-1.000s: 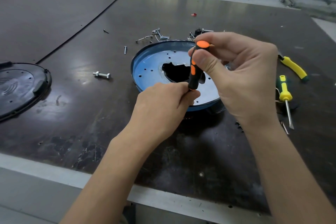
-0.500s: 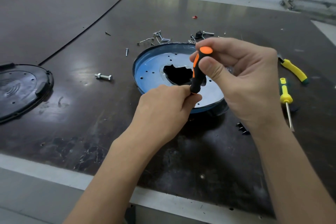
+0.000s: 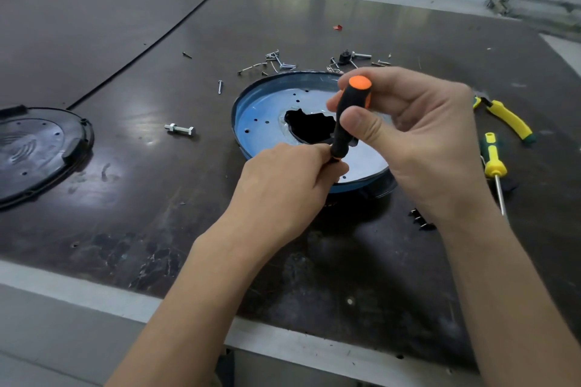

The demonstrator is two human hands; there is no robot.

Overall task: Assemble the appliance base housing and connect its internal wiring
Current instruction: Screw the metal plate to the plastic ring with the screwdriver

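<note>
The blue round housing (image 3: 267,110) lies flat at the centre of the bench (image 3: 345,276), its metal plate showing a jagged dark opening. Over its near rim, the right hand (image 3: 424,141) has its grip closed round the handle of an orange-and-black screwdriver (image 3: 345,126). The left hand (image 3: 283,185) pinches the screwdriver's lower end. Loose screws (image 3: 276,61) lie beyond the housing, a bolt (image 3: 179,129) and a black cover (image 3: 37,148) to the left, and a yellow screwdriver (image 3: 493,160) to the right.

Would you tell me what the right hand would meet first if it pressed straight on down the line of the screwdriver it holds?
Probably the left hand, whose fingers pinch the lower end of the screwdriver; its tip is hidden. Beneath lies the blue housing, though depth is unclear.
</note>
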